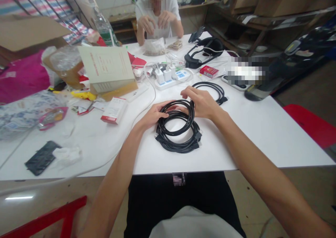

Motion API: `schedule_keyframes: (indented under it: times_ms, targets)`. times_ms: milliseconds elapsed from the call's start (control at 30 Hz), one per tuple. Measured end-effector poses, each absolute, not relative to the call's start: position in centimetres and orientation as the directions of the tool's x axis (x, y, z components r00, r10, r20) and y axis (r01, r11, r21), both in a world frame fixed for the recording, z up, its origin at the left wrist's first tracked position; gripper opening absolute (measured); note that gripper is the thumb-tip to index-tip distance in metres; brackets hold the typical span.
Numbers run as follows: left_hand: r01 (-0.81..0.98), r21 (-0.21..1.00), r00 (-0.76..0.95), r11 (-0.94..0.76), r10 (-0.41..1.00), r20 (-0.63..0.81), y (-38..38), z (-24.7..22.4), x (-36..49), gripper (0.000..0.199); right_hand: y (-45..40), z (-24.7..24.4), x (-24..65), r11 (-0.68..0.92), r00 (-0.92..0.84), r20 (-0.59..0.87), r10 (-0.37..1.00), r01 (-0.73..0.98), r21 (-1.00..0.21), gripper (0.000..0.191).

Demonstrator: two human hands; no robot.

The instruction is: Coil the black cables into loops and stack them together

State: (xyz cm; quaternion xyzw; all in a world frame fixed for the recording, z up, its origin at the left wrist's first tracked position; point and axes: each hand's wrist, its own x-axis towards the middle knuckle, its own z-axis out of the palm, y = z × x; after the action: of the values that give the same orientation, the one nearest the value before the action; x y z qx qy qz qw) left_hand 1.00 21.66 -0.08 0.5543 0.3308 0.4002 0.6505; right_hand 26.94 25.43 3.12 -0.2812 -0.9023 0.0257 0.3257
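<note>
My left hand (154, 114) is closed round the left side of a coiled black cable (175, 131), thumb on top of the loops. At the coil's upper right, my right hand (201, 103) has its fingers bent around the same cable near a dark end piece. Beneath the held loops, more coiled black cable (178, 148) with flat connectors lies on the white table (262, 136). Just beyond my right hand rests another black cable coil (217, 89), its connector pointing right.
A white power strip (173, 77) with chargers stands behind the coils. Left are a red-white box (114, 110), a propped cardboard folder (110, 70) and a black flat packet (43, 157). A dark backpack (278, 63) and headset (199, 54) sit right; a person (157, 19) faces me.
</note>
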Motion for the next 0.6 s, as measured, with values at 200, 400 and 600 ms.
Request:
schedule_keyframes:
  times_ms: [200, 400, 600]
  targets:
    - [-0.11, 0.992, 0.434, 0.054, 0.901, -0.001, 21.7, -0.3, 0.9, 0.079, 26.4, 2.4, 27.7, 0.763, -0.64, 0.418, 0.645, 0.575, -0.296, 0.056]
    - [-0.084, 0.995, 0.42, 0.058, 0.907, -0.017, 21.5, 0.0, 0.8, 0.07, 27.2, 2.2, 27.8, 0.704, -0.644, 0.289, 0.709, 0.625, -0.337, 0.031]
    - [-0.005, 1.0, 0.436, 0.001, 0.9, 0.001, 21.1, 0.4, 1.0, 0.056, 27.9, 1.7, 28.0, 0.572, -0.495, 0.298, 0.816, 0.765, -0.295, 0.028]
